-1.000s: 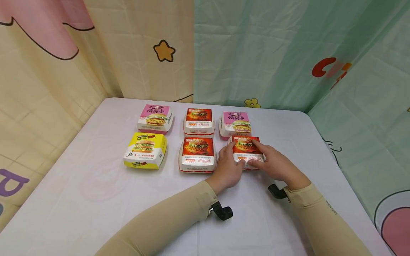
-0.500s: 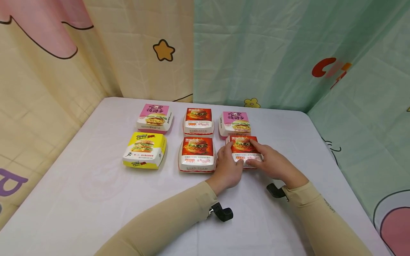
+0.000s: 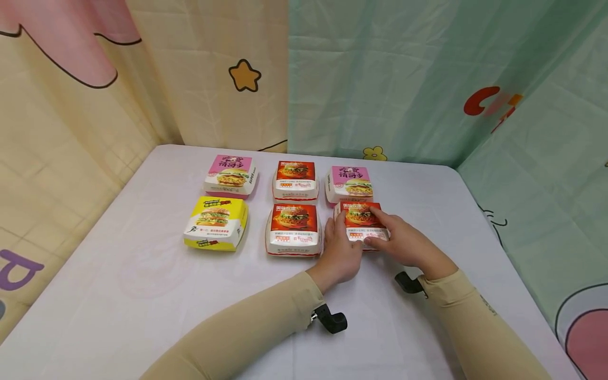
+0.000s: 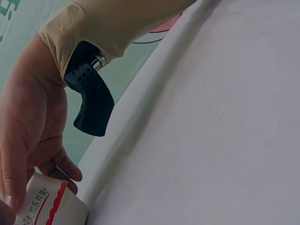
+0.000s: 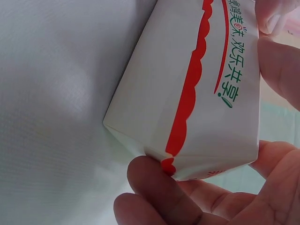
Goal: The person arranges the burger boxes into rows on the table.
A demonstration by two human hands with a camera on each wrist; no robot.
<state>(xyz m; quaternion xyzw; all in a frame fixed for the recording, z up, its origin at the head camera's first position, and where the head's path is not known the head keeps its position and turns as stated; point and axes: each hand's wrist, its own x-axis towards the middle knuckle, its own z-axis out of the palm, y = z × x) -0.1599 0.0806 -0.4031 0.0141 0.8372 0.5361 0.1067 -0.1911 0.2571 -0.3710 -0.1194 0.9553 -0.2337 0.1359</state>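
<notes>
A red-and-white burger box (image 3: pixel 364 224) sits at the front right of the group, with both hands on it. My left hand (image 3: pixel 339 257) grips its left side, the index finger along the upper left edge and the thumb at the front. At the opposite side, my right hand (image 3: pixel 409 244) holds the box with thumb and index finger over the top. In the right wrist view, the right-hand fingers (image 5: pixel 164 192) curl around a corner of the white box (image 5: pixel 211 93). The left wrist view shows the right hand (image 4: pixel 33 108) and the box's printed side (image 4: pixel 61 206).
Left of the held box stands another red-and-white burger box (image 3: pixel 293 229), then a yellow one (image 3: pixel 216 222). Behind them are a pink box (image 3: pixel 230 176), a red-and-white box (image 3: pixel 295 181) and a second pink box (image 3: pixel 350 183). Curtains surround the white table (image 3: pixel 142 316).
Over the last second, the held burger box has slid slightly left, closer to the neighbouring red-and-white box. The right hand moved left with it; the left hand stayed nearly in place.
</notes>
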